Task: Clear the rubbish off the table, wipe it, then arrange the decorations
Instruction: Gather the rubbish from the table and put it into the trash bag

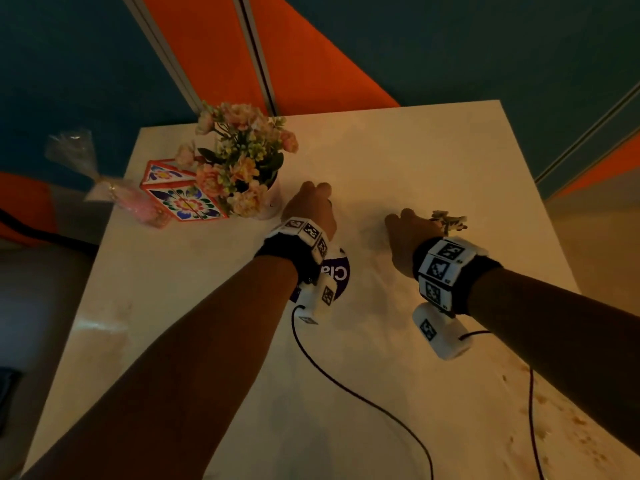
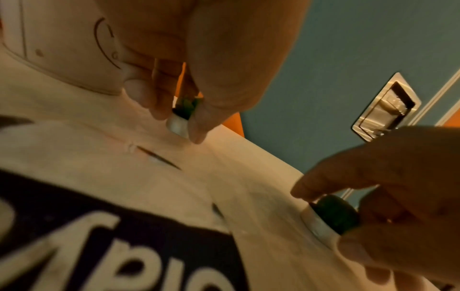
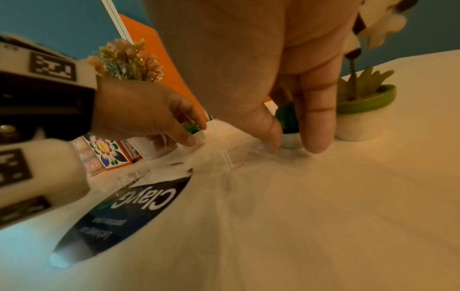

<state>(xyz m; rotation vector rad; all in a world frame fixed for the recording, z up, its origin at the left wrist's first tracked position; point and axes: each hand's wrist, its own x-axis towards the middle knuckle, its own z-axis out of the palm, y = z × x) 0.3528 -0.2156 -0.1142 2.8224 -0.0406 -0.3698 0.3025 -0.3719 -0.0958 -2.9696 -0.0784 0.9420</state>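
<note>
Head view: left hand [image 1: 309, 206] and right hand [image 1: 410, 237] mid-frame on the table [image 1: 433, 150].

Left wrist: fingers pinching a tiny plant pot [image 2: 179, 120], upper centre.

Right wrist: pinching a little cactus pot [image 3: 290, 128]; the springy ornament [image 3: 361, 102] just beside could get toppled.

White table [image 1: 433, 150] carries flower pot [image 1: 242, 161], patterned box [image 1: 180, 195], pink wrapped packet [image 1: 135, 202], purple-printed white bag [image 1: 337, 271], two tiny cactus pots [image 3: 290, 126], green-rimmed planter [image 3: 363, 114].
</note>
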